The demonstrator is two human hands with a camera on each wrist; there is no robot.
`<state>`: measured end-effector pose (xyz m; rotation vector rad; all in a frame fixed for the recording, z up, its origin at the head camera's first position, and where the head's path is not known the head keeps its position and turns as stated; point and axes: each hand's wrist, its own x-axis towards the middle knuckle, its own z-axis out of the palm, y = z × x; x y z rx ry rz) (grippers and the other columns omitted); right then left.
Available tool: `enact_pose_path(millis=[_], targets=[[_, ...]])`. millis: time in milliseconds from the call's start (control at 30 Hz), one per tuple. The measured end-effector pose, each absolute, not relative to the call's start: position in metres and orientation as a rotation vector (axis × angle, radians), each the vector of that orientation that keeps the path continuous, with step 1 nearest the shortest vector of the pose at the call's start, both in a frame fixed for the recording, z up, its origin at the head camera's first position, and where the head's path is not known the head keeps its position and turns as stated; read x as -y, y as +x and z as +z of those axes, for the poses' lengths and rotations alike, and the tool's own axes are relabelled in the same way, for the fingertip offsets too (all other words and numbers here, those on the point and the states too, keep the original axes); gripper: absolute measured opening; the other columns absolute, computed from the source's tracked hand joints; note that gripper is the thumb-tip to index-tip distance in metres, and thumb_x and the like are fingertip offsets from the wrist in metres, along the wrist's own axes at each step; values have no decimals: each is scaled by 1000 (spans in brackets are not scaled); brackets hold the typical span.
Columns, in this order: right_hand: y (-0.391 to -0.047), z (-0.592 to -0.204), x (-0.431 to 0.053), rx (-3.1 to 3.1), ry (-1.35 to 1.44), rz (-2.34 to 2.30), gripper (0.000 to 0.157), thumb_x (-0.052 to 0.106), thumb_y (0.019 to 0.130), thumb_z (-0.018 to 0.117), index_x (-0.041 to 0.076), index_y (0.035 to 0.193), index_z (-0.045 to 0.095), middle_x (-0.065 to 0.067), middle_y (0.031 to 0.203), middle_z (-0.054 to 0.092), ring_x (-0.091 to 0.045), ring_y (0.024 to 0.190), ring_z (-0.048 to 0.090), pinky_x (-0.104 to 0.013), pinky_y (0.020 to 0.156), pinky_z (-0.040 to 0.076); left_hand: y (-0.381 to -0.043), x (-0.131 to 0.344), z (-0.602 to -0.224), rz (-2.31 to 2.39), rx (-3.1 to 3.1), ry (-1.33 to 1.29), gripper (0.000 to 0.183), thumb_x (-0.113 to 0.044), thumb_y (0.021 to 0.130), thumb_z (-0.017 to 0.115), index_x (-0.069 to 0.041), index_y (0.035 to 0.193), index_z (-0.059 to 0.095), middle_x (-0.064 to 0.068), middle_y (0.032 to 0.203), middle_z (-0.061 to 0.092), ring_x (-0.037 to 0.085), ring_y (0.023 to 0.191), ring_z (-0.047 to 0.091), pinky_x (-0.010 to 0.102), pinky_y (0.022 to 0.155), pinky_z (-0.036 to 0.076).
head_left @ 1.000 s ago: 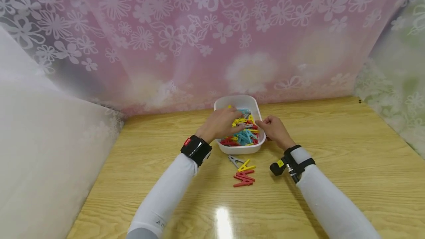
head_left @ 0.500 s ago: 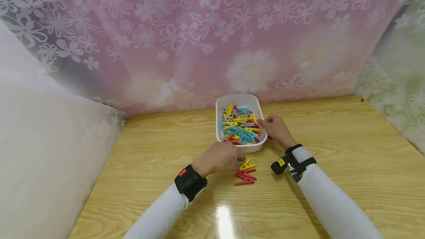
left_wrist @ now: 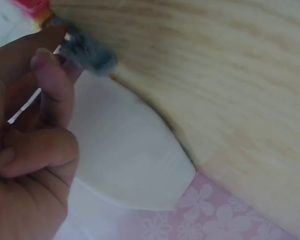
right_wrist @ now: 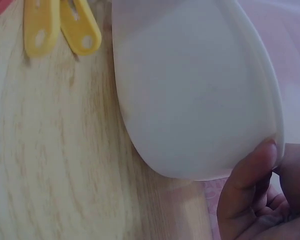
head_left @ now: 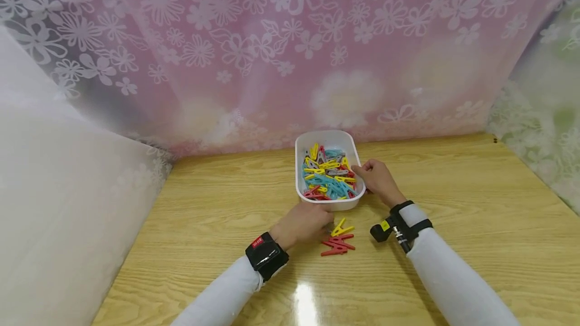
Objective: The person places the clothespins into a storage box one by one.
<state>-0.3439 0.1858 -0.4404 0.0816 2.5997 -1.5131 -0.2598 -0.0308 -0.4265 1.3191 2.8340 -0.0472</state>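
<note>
A white plastic tub (head_left: pixel 345 206) filled with a pile of clothespins (head_left: pixel 333 181) in blue, yellow, red and grey stands at the back of the table. My left hand (head_left: pixel 301 225) is just in front of it, pinching a grey clothespin (left_wrist: pixel 92 54), which looks blurred in the left wrist view. With thumb and fingers my right hand (head_left: pixel 379 182) grips the tub's right rim; the thumb (right_wrist: pixel 262 156) shows on the outer wall. Beside the left fingertips lie a yellow clothespin (head_left: pixel 338 231) and red clothespins (head_left: pixel 336 250), in a short column.
The wooden table (head_left: pixel 453 205) reaches back to a pink flowered curtain (head_left: pixel 254 64) right behind the tub. A white cloth (head_left: pixel 68 205) hangs along the left side, a green patterned one (head_left: pixel 539 109) along the right.
My left hand has come out from over the tub and down to the grey clothespin on the table, which it now holds. The right hand stays at the rim.
</note>
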Motion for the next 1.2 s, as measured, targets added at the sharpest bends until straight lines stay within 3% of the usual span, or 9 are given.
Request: enact_pose_path(millis=[633,900,1200], targets=[[-341,-436,-186,-2576,81,-1512,36,35,98,54,0,93,48,-11,82,49,-14,59,50,-28,51,45,-252,34,-417,-91,-2787,1135,24,-28,83,73,-22,67,57,-7,77,52,8,66,48,26,55,41],[-341,-437,-187,-2568,84,-1507,37,36,98,53,0,95,48,-12,85,50,-15,62,51,-31,54,48,-250,40,-415,-81,-2795,1196,19,-31,88,69,-21,74,61,-8,75,51,7,63,48,24,55,40],[-339,-435,-186,-2544,70,-1515,37,36,99,52,-1,98,48,-14,87,50,-17,64,52,-29,54,48,-248,41,-358,-159,-2870,1239,19,-39,88,68,-21,91,68,-5,85,56,7,67,51,24,57,42]])
